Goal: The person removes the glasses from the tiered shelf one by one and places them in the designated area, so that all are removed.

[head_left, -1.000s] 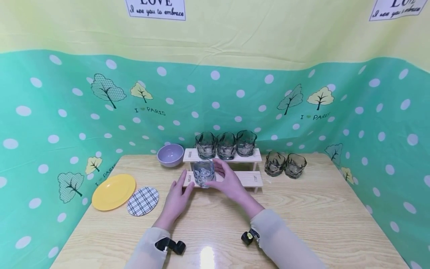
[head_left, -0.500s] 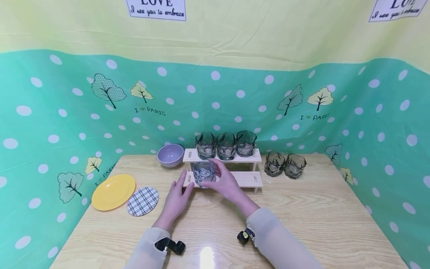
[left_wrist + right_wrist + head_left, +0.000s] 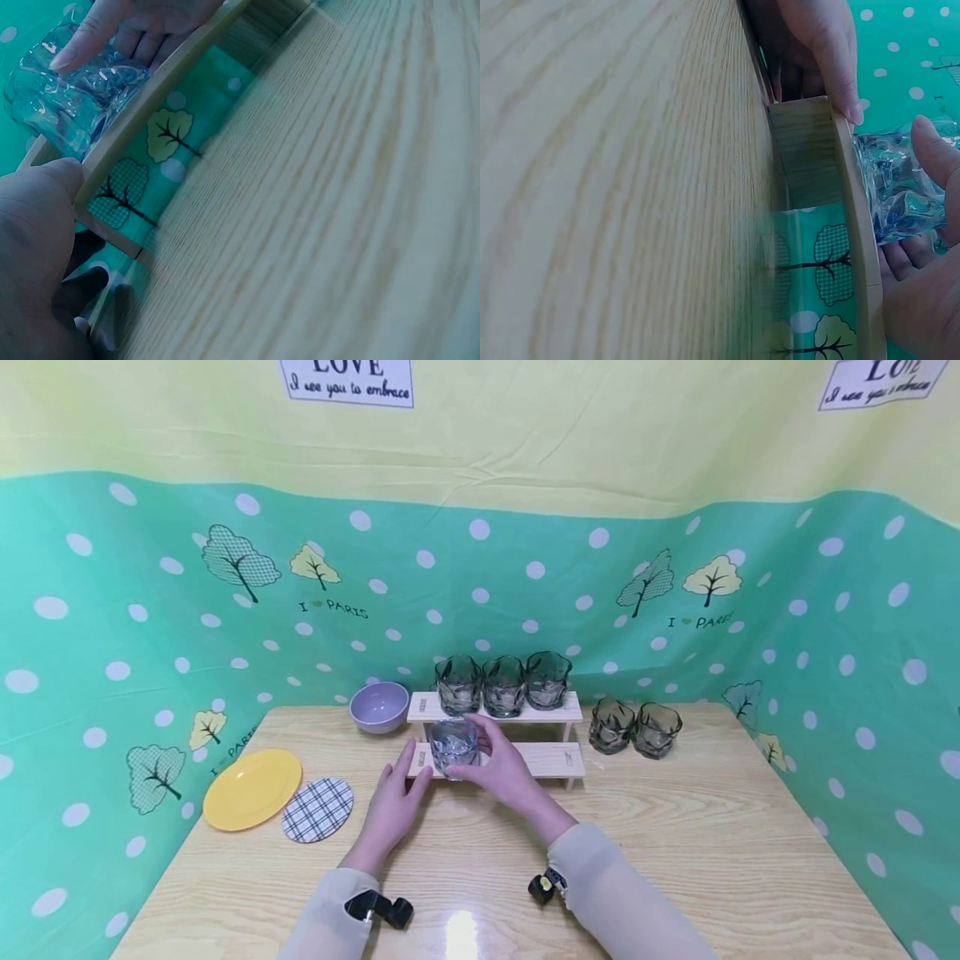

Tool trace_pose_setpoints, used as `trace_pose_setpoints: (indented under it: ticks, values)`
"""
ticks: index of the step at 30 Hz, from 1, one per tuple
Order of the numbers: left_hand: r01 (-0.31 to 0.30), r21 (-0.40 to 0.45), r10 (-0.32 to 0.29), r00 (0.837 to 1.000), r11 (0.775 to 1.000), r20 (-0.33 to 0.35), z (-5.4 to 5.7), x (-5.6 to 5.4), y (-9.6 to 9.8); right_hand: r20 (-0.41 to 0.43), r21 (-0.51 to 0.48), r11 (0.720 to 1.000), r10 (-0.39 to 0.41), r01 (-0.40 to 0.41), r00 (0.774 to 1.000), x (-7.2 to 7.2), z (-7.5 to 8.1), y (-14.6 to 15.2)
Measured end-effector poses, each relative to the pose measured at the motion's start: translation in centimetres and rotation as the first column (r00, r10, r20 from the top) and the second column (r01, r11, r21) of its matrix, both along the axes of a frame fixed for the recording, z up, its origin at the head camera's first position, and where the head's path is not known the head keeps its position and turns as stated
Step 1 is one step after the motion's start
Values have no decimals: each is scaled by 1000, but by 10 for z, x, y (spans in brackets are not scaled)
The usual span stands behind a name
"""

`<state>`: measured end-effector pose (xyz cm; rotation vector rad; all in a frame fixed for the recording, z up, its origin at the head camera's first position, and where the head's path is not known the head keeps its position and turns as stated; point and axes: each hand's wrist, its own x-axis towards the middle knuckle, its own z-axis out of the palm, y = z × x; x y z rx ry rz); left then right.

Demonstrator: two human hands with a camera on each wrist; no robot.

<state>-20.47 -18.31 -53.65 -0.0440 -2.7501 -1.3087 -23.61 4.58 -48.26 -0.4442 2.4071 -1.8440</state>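
Note:
A clear, bluish glass tumbler [image 3: 452,743] stands upright at the left end of the lower tier of a light wooden two-tier rack [image 3: 540,760]. My right hand [image 3: 504,767] holds this tumbler, thumb across its front and fingers round its right side. My left hand [image 3: 393,806] grips the left front corner of the lower tier. Its thumb [image 3: 64,174] lies by the front edge, and its other fingers reach down past the rack's end. Along the upper tier sit three smoky grey tumblers [image 3: 504,687] in a row.
Two brownish tumblers [image 3: 611,727] stand on the table right of the rack. A purple bowl [image 3: 378,707] is at its left. Farther left lie a yellow plate [image 3: 252,789] and a checked round mat [image 3: 318,810]. Patterned cloth [image 3: 480,577] hangs behind and along both sides.
My right hand has shifted slightly left on the clear tumbler, its thumb sliding across the front, and the right forearm has followed. The left hand and the tumbler keep their places.

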Motion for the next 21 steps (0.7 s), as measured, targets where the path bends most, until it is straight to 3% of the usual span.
trace_pose_setpoints:
  ticks: [7,21]
  values:
    - [2,3,-2,1000,1000,-1,0,0,-1,-1,41,999,-20,20,1000,2,1,-1]
    - [-2,-3,2,1000,1000,-5,1,1,0,-5,13,999,-41,41,999,5,2,-1]
